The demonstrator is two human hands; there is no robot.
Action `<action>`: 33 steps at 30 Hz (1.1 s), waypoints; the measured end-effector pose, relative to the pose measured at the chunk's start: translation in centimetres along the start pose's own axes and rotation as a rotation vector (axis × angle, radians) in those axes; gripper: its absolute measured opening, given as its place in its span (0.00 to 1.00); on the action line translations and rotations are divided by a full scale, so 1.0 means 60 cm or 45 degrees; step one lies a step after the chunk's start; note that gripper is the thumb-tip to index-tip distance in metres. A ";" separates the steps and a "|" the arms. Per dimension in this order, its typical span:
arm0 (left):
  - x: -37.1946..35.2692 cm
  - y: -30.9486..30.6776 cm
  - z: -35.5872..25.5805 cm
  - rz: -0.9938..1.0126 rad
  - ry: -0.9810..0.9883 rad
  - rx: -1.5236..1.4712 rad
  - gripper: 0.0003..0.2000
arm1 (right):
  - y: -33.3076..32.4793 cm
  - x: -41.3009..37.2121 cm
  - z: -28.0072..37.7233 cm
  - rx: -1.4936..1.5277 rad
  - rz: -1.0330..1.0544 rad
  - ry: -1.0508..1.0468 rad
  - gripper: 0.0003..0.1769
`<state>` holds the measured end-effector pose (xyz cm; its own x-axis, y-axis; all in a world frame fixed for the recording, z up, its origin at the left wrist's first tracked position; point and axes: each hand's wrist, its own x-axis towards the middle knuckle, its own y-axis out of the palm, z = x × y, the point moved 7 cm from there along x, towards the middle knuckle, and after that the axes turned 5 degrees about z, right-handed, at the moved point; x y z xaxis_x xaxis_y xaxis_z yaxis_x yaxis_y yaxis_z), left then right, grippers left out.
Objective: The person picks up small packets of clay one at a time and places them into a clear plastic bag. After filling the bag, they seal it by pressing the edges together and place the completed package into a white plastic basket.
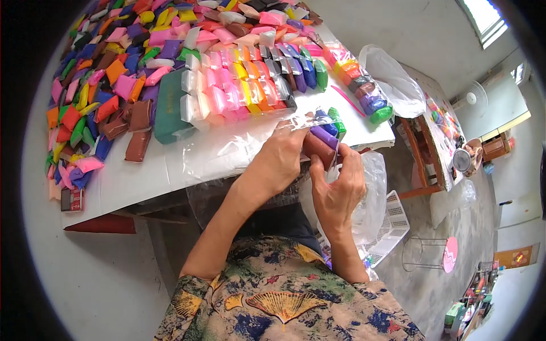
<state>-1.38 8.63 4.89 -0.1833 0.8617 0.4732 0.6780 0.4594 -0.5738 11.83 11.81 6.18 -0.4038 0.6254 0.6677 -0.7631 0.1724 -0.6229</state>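
Note:
Over the table's front edge, my left hand [282,156] is closed on a clear plastic bag [298,120], its fingertips partly hidden. A brown clay packet [318,149] lies between my two hands, with a purple clay packet [324,136] right behind it. My right hand [344,184] pinches the brown packet's near right side with thumb and fingers. Just beyond, a blue packet [324,121] and a green packet [338,122] stand close together. Rows of packets in several colours [236,85] are lined up on the white table behind my left hand.
Loose coloured packets [114,74] cover the left and back of the white table [142,179]. A dark green box [172,108] stands left of the rows. A filled clear bag [364,85] lies at right. Below are a white basket [389,224] and a pink stool [450,254].

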 end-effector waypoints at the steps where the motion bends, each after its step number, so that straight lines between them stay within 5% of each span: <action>1: -0.003 0.003 -0.004 0.007 -0.029 0.099 0.24 | 0.000 0.000 0.002 -0.038 -0.007 -0.013 0.21; 4: -0.014 -0.001 -0.029 -0.158 0.107 0.605 0.24 | 0.000 0.000 0.004 -0.099 -0.024 -0.010 0.21; 16: -0.040 -0.030 0.015 -0.359 -0.050 0.143 0.12 | 0.038 0.037 0.022 -0.211 -0.016 -0.001 0.21; 27: -0.031 -0.028 0.013 -0.197 -0.029 0.084 0.15 | 0.024 0.023 -0.003 0.007 0.099 0.015 0.22; 33: -0.031 -0.029 0.002 -0.179 -0.072 0.104 0.17 | -0.026 0.071 -0.041 0.158 -0.151 -0.003 0.21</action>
<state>-2.31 6.24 4.91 -0.3135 0.7974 0.5156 0.5835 0.5902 -0.5579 12.56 16.04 9.00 -0.3083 0.6042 0.7348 -0.8619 0.1494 -0.4845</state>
